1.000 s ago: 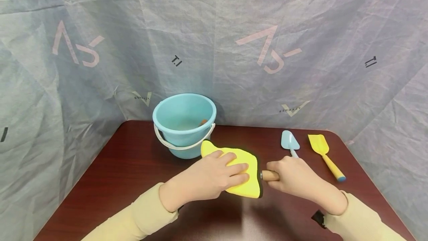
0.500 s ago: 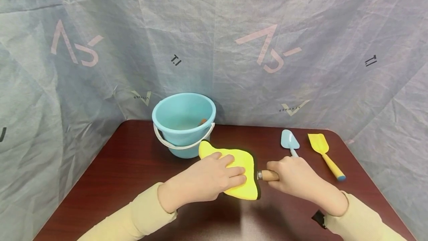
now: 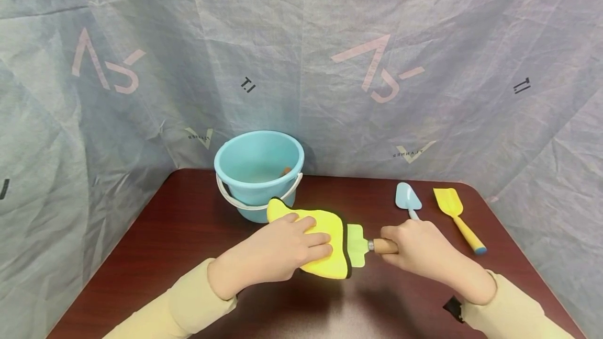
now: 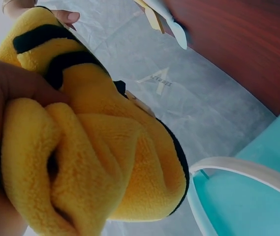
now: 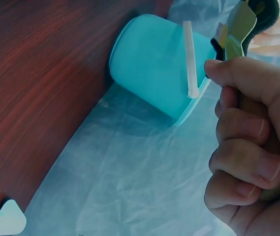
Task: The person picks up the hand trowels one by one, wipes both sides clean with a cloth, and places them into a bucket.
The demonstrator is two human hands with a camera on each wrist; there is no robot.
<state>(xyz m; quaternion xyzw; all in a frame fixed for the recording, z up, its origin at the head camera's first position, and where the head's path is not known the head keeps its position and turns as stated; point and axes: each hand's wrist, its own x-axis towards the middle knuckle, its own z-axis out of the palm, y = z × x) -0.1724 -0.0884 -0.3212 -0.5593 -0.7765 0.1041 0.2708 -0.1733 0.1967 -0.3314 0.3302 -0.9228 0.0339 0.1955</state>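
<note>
Head view: hands clutch a yellow cloth, left, and a wooden-handled green tool, right

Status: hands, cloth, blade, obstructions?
Left hand holds yellow cloth over part of green blade. Right hand grips wooden handle. Blue bucket beyond the cloth; nothing visibly in the way.

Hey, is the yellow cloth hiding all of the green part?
No, some of the green part sticks out bare between the yellow cloth and the wooden handle.
</note>
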